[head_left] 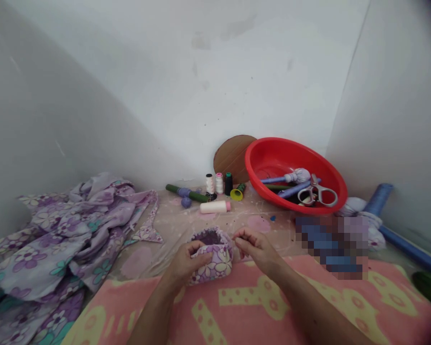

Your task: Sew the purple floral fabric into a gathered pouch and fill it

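A: Where does the floral fabric pouch sit?

B: Between the hands, at the far edge of the pink-and-yellow blanket. Its longer side runs roughly left to right.

A: Which hand is nearer?

B: The left hand is already on it, gripping the left side with the thumb laid along the near wall. The right hand is just beside the right end of the rim, fingers curled narrow.

A: Is that one holding anything?

B: I cannot tell; anything between those fingertips is too fine to make out. Nor can I tell whether they touch the rim.

A: And the pouch itself?

B: Small, soft-walled and upright, its mouth open upward. Pale lilac cloth with purple and cream flowers, the rim gathered or ruffled, the inside darker.

A: Anything near it?

B: A white thread cone lies on its side beyond it, on the far side.
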`<control>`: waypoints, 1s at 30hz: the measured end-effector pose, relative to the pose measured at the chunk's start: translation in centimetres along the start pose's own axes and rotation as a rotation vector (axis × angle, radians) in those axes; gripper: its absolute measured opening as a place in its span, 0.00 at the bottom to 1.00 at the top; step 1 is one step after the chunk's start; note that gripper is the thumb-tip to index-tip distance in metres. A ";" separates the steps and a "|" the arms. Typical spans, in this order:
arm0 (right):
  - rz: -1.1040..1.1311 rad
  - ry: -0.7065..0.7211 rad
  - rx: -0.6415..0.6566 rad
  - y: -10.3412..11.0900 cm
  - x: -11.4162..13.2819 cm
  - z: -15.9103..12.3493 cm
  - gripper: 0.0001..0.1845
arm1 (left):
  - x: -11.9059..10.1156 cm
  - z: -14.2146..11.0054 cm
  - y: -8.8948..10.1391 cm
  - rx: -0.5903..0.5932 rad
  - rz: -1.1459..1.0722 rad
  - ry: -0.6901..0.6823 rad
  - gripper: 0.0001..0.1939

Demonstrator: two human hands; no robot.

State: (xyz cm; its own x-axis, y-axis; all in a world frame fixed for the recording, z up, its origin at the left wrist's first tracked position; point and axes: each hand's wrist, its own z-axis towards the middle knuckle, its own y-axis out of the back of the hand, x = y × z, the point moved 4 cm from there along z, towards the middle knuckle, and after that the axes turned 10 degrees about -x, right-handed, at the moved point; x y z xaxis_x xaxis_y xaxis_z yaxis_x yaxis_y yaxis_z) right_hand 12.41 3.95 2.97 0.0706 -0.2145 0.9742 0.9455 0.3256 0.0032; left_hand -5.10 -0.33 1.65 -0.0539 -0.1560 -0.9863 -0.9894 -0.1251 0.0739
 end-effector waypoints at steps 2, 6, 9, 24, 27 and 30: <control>-0.040 0.018 0.004 -0.1 0.1 0.0 0.09 | 0.0 -0.1 0.0 -0.017 -0.005 0.014 0.16; -0.105 -0.005 0.008 -0.3 -0.1 -0.1 0.10 | 0.0 -0.1 0.1 -0.030 -0.038 0.000 0.15; -0.150 0.032 0.055 -0.6 0.1 -0.3 0.11 | 0.2 0.1 0.2 -0.034 -0.057 0.009 0.15; -0.312 0.231 0.139 -1.2 -0.1 -0.8 0.10 | -0.1 0.1 0.0 0.094 -0.261 -0.021 0.09; -0.337 0.248 0.142 -1.2 -0.4 -0.7 0.11 | 0.4 0.2 0.0 0.096 -0.252 0.020 0.11; -0.369 0.255 0.149 -1.2 -0.7 -0.7 0.11 | 0.7 0.2 0.1 0.078 -0.254 0.029 0.12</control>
State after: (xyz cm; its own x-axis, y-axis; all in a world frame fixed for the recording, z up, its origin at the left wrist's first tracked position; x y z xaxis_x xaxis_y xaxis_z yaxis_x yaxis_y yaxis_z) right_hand 11.43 3.07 2.11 -0.1685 -0.5538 0.8154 0.8672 0.3099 0.3897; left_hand -5.26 -0.20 0.98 0.2000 -0.1580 -0.9670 -0.9782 -0.0878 -0.1880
